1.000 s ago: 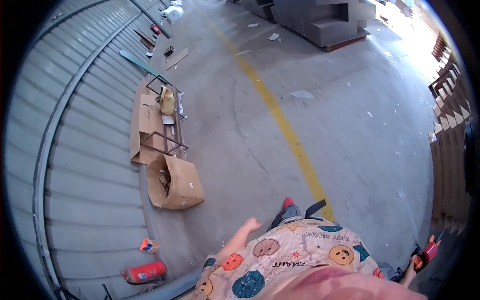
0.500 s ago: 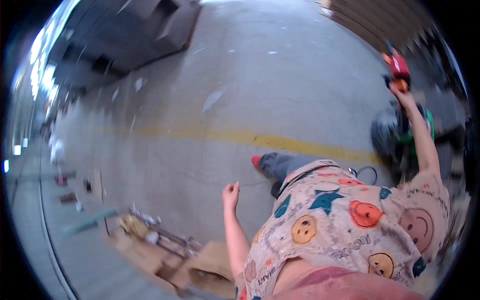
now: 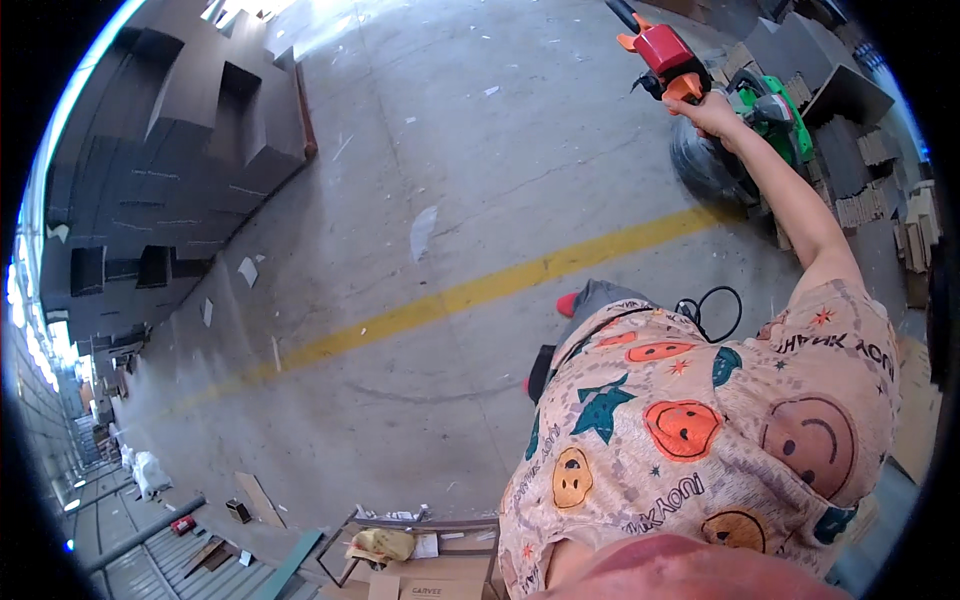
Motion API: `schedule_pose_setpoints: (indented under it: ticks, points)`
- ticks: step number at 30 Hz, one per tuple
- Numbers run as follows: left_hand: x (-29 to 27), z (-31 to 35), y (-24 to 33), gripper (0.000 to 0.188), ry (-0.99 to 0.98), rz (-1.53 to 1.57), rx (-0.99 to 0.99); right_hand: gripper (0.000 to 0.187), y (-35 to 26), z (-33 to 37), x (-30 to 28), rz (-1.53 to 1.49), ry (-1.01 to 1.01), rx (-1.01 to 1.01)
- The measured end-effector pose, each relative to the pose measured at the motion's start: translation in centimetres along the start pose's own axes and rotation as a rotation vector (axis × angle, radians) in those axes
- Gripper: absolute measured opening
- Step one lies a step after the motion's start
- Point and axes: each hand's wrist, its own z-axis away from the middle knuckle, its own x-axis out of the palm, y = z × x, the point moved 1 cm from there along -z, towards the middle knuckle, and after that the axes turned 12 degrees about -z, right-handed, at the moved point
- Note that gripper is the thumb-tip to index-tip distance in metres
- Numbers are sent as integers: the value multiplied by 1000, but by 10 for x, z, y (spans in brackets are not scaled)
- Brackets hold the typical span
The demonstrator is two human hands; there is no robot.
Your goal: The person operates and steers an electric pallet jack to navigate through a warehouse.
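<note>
My right arm stretches out to the upper right, and my right hand (image 3: pixel 708 114) is closed round an orange grip. That grip belongs to a red control handle (image 3: pixel 664 48) with black parts and a second orange piece on its far side, like a pallet truck's tiller head. Just beyond my wrist stands a green machine body (image 3: pixel 785 115) with a dark rounded part (image 3: pixel 703 165) beside it. My forearm partly covers both, so how the handle joins them is hidden. My left hand is out of view.
Tall stacks of grey-brown cardboard (image 3: pixel 190 130) stand on the left. More cardboard piles (image 3: pixel 860 150) are at the right. A yellow line (image 3: pixel 500 283) crosses the concrete floor, which has paper scraps (image 3: pixel 424 232). Behind at lower left are a cardboard box (image 3: pixel 440 580) and a green strip (image 3: pixel 290 567).
The view has turned, and my right hand with the control handle now appears farther left and higher. My left hand and forearm, seen earlier, have gone out of view.
</note>
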Motion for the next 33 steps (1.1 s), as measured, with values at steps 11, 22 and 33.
schedule_pose_setpoints:
  ticks: [11,22,33]
  points:
    - [-44,62,172,39,-10,36,164,66,31,-158,-44,202,52,-282]
    - [-166,21,213,40,105,202,167,61,-87,-113,17,193,-6,-29]
    - [-347,-16,228,38,96,44,301,48,-210,-22,98,266,77,43]
